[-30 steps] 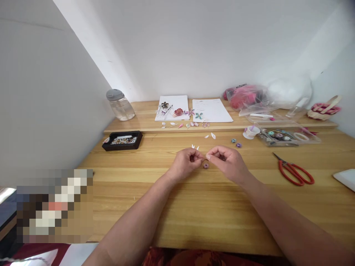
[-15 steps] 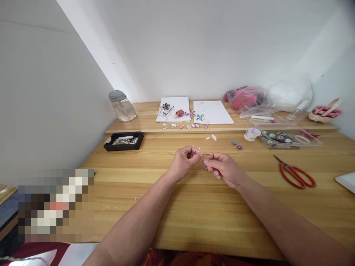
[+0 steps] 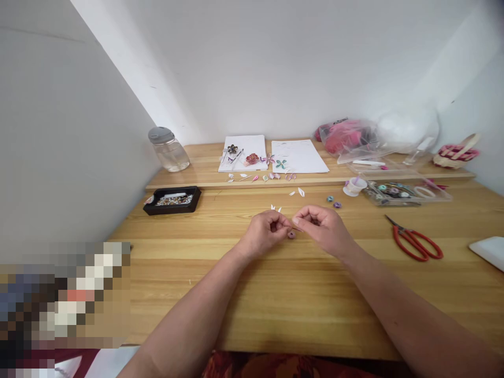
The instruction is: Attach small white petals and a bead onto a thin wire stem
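My left hand is closed in a pinch on a thin reddish-purple strip, which sticks out to the right from its fingertips. Close beside it, my right hand has thumb and forefinger pressed together just above the strip. Whether anything fine is between those fingertips is too small to tell. A small mauve thread bobbin lies on the table just below the fingertips. Behind the hands are small white petal-shaped pieces. Farther back sit a teal bobbin and a purple bobbin.
Red-handled scissors lie at right. A black tray of beads is at left. Along the raised back ledge stand a water bottle, papers with flower ornaments, and a small basket. A clear box holds several bobbins.
My right fingertips have come off the strip's end and now sit above it. The strip's right end has tilted down, and the mauve bobbin shows more fully. The view has shifted slightly.
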A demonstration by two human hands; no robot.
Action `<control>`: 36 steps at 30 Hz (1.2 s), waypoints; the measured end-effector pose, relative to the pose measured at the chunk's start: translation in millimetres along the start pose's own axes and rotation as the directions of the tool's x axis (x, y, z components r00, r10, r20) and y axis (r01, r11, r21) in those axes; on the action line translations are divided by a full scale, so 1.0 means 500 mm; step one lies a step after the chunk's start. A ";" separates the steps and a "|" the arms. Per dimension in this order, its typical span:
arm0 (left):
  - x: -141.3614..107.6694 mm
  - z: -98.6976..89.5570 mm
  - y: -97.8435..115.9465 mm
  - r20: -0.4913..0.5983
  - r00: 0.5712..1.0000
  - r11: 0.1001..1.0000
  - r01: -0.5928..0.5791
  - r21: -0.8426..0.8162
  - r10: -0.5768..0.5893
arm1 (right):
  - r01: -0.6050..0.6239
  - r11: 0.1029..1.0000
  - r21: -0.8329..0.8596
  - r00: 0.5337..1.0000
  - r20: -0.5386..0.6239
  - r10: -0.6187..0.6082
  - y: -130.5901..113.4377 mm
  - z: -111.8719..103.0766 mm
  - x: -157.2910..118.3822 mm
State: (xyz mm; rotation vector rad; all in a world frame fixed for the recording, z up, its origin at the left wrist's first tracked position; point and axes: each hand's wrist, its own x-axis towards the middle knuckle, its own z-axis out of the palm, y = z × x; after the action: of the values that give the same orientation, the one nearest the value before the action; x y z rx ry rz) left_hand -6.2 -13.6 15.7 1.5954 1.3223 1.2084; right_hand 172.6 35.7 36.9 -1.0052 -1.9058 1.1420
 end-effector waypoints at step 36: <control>0.003 -0.007 0.014 0.065 0.997 0.977 0.048 -0.207 -0.036 | -0.226 0.901 0.371 0.974 0.105 0.202 0.015 0.004 0.011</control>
State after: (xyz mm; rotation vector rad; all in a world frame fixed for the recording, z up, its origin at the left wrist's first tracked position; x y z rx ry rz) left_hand -7.3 -13.7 23.3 1.4363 1.1449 1.2204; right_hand 170.1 42.2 30.0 -0.9813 -1.5577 1.6170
